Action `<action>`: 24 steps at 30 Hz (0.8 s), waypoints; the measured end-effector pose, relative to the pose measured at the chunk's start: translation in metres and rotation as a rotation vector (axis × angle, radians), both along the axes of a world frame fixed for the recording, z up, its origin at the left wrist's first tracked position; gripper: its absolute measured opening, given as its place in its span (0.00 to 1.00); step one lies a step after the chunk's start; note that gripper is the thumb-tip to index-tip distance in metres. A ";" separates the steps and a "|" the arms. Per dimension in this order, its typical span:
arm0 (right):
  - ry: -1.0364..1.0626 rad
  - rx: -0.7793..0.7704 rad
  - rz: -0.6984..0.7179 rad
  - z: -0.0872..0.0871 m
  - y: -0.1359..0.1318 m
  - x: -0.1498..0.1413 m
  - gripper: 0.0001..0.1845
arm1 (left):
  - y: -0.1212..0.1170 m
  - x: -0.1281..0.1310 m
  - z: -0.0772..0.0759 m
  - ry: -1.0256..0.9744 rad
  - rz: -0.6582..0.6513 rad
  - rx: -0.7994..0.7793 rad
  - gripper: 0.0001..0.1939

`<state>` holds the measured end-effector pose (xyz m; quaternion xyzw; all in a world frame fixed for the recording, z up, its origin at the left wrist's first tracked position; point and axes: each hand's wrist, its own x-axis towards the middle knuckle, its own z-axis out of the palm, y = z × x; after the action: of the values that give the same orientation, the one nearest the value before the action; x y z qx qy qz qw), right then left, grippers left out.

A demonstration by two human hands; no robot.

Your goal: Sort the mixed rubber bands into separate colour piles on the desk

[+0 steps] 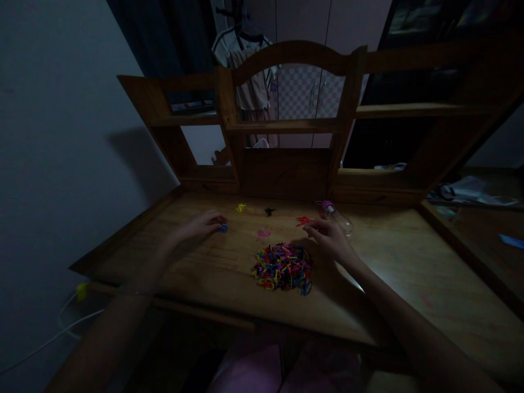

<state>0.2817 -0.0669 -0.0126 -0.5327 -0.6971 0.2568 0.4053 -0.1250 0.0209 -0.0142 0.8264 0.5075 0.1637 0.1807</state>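
The multicoloured heap of thin, stringy bands [283, 267] lies on the brown wooden worktop [393, 256], between the small pink cluster [263, 233] and the front edge; a careless sleeve or wrist could sweep strands into that cluster. The left hand [207, 221] is at the small blue cluster [222, 228], the right [327, 234] beside the small red one [303, 220]; whether either grips a strand, I cannot tell. The right knuckles could nudge the clear, purple-capped bottle [341, 222], and dim light could disguise dark colours.

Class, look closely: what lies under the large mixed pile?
Wooden desktop shows around the multicoloured pile; whatever lies directly beneath is covered and cannot be seen.
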 end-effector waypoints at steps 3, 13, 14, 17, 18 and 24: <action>0.013 -0.003 0.005 0.000 0.000 0.000 0.14 | -0.003 0.001 -0.001 -0.042 -0.009 -0.014 0.12; -0.121 -0.030 0.075 -0.004 0.003 0.005 0.12 | -0.025 0.025 0.020 0.070 -0.038 0.188 0.14; -0.142 -0.036 0.088 -0.006 0.003 0.006 0.12 | -0.032 0.034 0.024 0.074 -0.065 0.221 0.15; -0.185 -0.055 0.144 -0.014 0.004 0.006 0.13 | -0.059 0.065 0.035 0.045 -0.183 0.227 0.14; -0.194 -0.072 0.163 -0.016 0.004 0.006 0.13 | -0.069 0.076 0.037 0.029 -0.242 0.215 0.14; -0.210 -0.229 0.199 -0.017 0.004 0.009 0.15 | -0.128 0.122 0.030 -0.153 -0.300 0.146 0.14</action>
<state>0.2906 -0.0633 -0.0301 -0.5278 -0.7510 0.3162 0.2398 -0.0030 -0.1075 0.0161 0.8889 0.3499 0.2339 0.1808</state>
